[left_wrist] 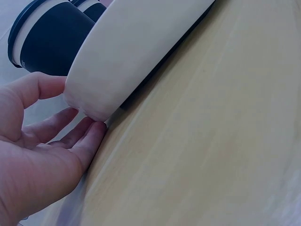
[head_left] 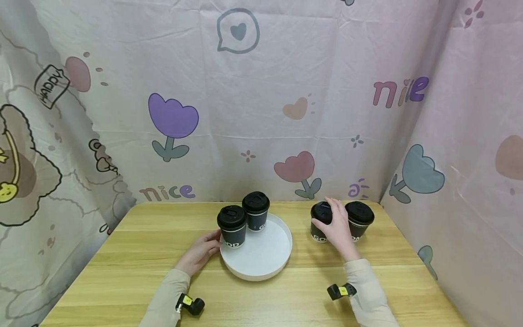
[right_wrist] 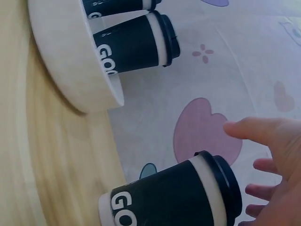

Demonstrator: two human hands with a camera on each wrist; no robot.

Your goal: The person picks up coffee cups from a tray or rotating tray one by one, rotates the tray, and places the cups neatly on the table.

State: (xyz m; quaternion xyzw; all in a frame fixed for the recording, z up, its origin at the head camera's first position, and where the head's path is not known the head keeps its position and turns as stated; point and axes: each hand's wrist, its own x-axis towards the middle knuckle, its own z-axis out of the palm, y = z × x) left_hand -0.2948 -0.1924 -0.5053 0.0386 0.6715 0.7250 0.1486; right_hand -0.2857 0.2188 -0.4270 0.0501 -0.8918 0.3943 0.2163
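Observation:
Two dark cups with black lids, a front one (head_left: 233,227) and a back one (head_left: 256,211), stand on the left part of a round white tray (head_left: 265,254). My left hand (head_left: 200,252) holds the tray's left rim; in the left wrist view its thumb and fingers (left_wrist: 89,141) touch the pale wall (left_wrist: 127,52). Over a third lidded cup (head_left: 318,222), right of the tray, is my right hand (head_left: 339,227). In the right wrist view that hand (right_wrist: 273,165) has its thumb and fingers spread beside the lid (right_wrist: 225,188), with a gap between thumb and lid.
Another lidded cup (head_left: 359,220) stands just right of the third one, partly behind my right hand. The wooden table (head_left: 261,304) ends at a patterned cloth (head_left: 245,113) hanging behind it and at both sides.

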